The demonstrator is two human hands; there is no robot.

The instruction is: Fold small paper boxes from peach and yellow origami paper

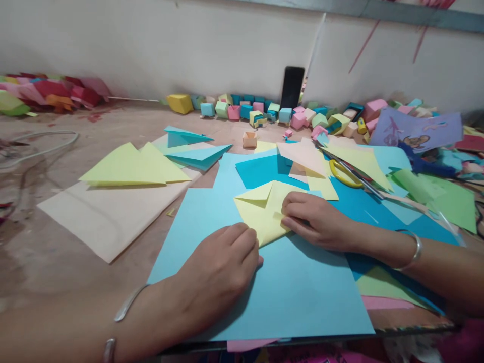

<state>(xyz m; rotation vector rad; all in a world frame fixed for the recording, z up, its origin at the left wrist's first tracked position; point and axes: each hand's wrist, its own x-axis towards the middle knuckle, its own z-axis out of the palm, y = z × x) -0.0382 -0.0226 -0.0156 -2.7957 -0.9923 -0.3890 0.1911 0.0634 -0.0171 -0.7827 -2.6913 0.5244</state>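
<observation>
A folded yellow paper [263,207] lies on a large light-blue sheet [272,282]. My left hand [221,267] rests at the paper's lower left corner, fingers curled and pressing its edge. My right hand [315,219] lies on the paper's right side, its fingers pressed together and flat along the fold. Both wrists wear silver bangles.
Yellow-handled scissors [346,174] lie among loose coloured sheets at the right. Folded yellow [132,166] and blue [196,154] triangles sit on a beige sheet [106,217] at left. Several small paper cubes [260,112] and a black phone [292,86] line the wall.
</observation>
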